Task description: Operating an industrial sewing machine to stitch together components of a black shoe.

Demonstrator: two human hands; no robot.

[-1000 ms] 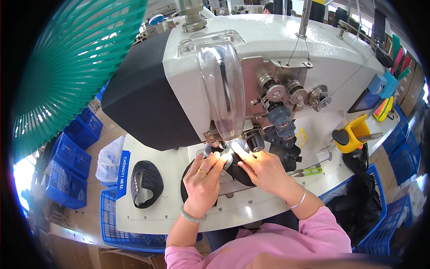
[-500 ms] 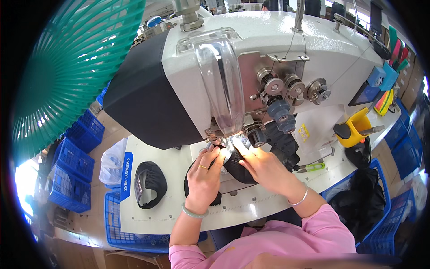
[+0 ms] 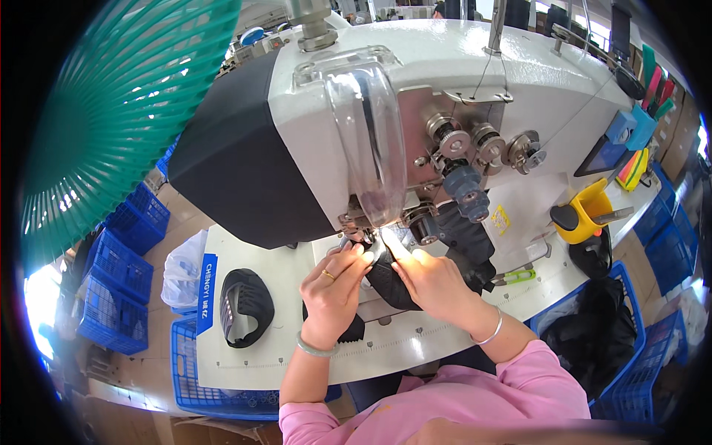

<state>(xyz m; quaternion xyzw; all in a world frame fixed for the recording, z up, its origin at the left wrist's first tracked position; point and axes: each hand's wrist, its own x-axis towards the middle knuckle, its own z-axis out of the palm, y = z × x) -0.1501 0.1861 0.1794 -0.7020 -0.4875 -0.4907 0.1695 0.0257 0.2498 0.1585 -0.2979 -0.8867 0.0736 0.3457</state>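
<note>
Under the needle of a white and black sewing machine (image 3: 297, 148) lies a black shoe upper (image 3: 389, 285), lit by the machine's lamp. My left hand (image 3: 332, 291) pinches its left side close to the presser foot, thumb and fingers pressed together. My right hand (image 3: 443, 288) grips the opposite side, with the index finger stretched toward the needle. The fingertips of both hands almost meet there, and glare washes out the stitching spot. Another black shoe upper (image 3: 258, 302) rests on the white table to the left. Several black pieces (image 3: 466, 239) lie beyond my right hand.
Green-handled thread snips (image 3: 515, 277) lie right of my right hand, near a yellow holder (image 3: 593, 213). A green fan (image 3: 111, 111) stands at the left. Blue crates (image 3: 115, 311) sit on the floor, and a blue basket (image 3: 629, 326) with black material stands at the right.
Both hands have shifted slightly, turning the shoe upper a little under the needle. Its grey area between my fingers shows less now. Both hands keep their hold.
</note>
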